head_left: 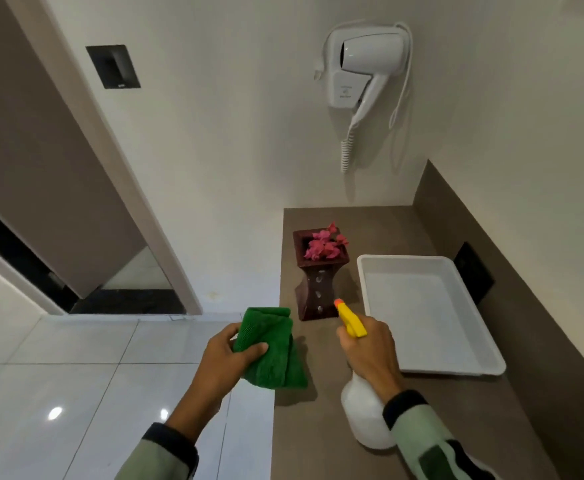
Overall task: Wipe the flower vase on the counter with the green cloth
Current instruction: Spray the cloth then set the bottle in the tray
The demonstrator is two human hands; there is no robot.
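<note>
A dark red-brown flower vase (316, 282) with pink flowers (325, 242) stands upright on the brown counter (387, 427), near its left edge. My left hand (221, 358) grips a folded green cloth (273, 348), held just left of and below the vase, over the counter's left edge. My right hand (370, 348) holds a white spray bottle (363, 414) with a yellow trigger head (349, 317). Its orange nozzle points at the lower part of the vase, a short way from it.
A white tray (422, 265) lies on the counter to the right of the vase. A white hair dryer (363, 64) hangs on the wall above, its coiled cord dangling. A black socket (474, 271) sits in the right splashback. White floor tiles (76, 375) and a doorway are at left.
</note>
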